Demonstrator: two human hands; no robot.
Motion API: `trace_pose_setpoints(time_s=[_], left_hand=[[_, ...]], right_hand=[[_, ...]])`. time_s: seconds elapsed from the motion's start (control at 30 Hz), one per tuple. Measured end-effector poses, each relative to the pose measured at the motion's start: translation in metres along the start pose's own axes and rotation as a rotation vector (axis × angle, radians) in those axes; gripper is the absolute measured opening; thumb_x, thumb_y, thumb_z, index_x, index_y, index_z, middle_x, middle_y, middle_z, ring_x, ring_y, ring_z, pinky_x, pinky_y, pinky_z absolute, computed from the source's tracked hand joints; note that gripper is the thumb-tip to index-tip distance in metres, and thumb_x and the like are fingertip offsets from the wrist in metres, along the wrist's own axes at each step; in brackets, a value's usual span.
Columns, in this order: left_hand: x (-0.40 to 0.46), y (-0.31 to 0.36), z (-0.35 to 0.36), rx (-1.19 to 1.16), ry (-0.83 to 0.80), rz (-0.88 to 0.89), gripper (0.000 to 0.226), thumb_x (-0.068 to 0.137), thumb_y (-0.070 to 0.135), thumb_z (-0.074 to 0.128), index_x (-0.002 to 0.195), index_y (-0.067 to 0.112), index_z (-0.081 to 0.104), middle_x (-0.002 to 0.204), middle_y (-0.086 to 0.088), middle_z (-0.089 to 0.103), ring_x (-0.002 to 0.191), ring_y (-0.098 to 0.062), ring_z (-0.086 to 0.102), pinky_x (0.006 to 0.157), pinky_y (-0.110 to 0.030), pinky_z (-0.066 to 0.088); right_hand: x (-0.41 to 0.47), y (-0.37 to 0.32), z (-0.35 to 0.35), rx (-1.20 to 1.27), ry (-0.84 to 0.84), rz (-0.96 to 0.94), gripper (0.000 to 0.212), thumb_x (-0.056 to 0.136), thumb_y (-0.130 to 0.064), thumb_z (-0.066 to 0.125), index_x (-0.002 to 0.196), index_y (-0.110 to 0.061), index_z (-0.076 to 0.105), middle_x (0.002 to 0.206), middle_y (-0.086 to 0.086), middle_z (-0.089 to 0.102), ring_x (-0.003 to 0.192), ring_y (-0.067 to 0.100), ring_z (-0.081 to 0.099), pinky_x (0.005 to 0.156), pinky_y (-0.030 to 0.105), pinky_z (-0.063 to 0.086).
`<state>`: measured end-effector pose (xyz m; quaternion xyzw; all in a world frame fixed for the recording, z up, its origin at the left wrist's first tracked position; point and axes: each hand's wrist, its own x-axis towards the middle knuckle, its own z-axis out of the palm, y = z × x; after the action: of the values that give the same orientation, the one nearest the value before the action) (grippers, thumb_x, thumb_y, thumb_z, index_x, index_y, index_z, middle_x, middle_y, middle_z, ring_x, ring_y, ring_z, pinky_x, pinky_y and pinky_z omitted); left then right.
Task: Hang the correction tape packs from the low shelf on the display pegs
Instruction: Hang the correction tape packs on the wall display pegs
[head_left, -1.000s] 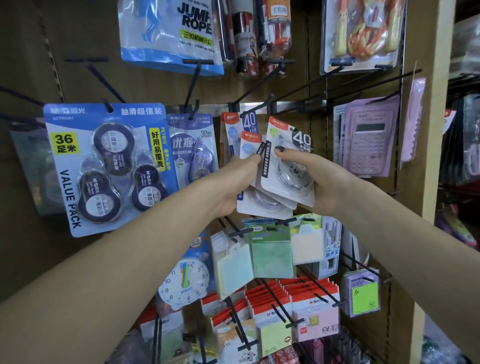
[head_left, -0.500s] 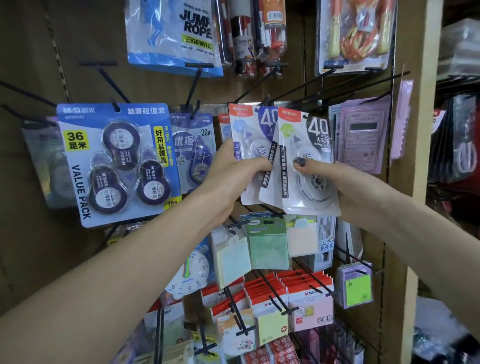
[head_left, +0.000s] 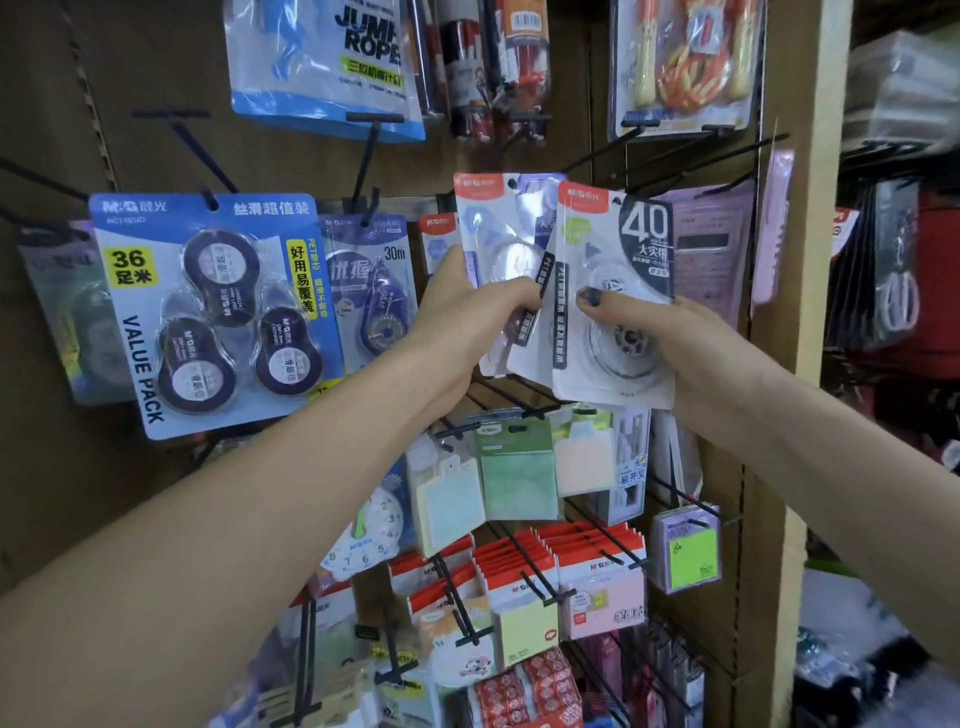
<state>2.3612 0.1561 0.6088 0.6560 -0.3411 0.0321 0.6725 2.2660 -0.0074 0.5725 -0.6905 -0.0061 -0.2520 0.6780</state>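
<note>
My left hand (head_left: 467, 317) grips a white correction tape pack with a red top strip (head_left: 493, 228), held upright against the display. My right hand (head_left: 670, 338) grips a second pack marked "40" (head_left: 613, 291), thumb on its front, overlapping the first pack on the right. Both packs' tops reach the height of the black display pegs (head_left: 613, 150) that stick out above them. I cannot tell whether either hang hole is on a peg. Another red-topped pack (head_left: 439, 234) hangs just behind my left hand.
A blue value pack (head_left: 208, 312) and a 30 m tape pack (head_left: 371, 291) hang on the left. Jump ropes (head_left: 332, 62) hang above, a pink calculator (head_left: 711, 249) on the right. Sticky notes (head_left: 519, 467) and pegs fill the rows below. A wooden post (head_left: 800, 312) bounds the right.
Both hands have lifted the two packs upward, from the level of the lower pegs to the peg row above. The packs now stand more upright and spread apart.
</note>
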Motion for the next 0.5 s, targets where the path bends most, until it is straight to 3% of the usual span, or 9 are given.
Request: trace_pose_setpoints(time_s=[0.07, 0.3, 0.5], left_hand=[[0.002, 0.0, 0.0, 0.006, 0.018, -0.013, 0.035, 0.081, 0.005, 0.073, 0.108, 0.023, 0.059, 0.11, -0.006, 0.075, 0.098, -0.023, 0.074, 0.088, -0.044, 0.063], [0.004, 0.0, 0.001, 0.04, 0.021, -0.024, 0.057, 0.068, 0.022, 0.076, 0.123, 0.02, 0.061, 0.113, -0.004, 0.078, 0.102, -0.023, 0.077, 0.097, -0.051, 0.061], [0.009, -0.006, -0.002, 0.035, 0.016, -0.023, 0.039, 0.087, 0.011, 0.075, 0.124, 0.018, 0.063, 0.113, -0.005, 0.079, 0.102, -0.023, 0.077, 0.098, -0.051, 0.061]], right_hand=[[0.002, 0.0, 0.002, 0.036, 0.028, -0.01, 0.103, 0.05, -0.057, 0.099, 0.14, -0.026, 0.059, 0.133, -0.005, 0.072, 0.124, 0.022, 0.067, 0.112, 0.05, 0.046], [0.002, 0.008, 0.008, 0.168, 0.067, -0.051, 0.056, 0.077, -0.036, 0.088, 0.129, -0.023, 0.07, 0.117, -0.001, 0.079, 0.11, 0.021, 0.076, 0.102, 0.045, 0.056], [-0.005, 0.007, 0.019, 0.219, 0.132, -0.078, 0.07, 0.071, -0.036, 0.092, 0.134, -0.022, 0.066, 0.118, -0.001, 0.079, 0.111, 0.022, 0.075, 0.102, 0.044, 0.056]])
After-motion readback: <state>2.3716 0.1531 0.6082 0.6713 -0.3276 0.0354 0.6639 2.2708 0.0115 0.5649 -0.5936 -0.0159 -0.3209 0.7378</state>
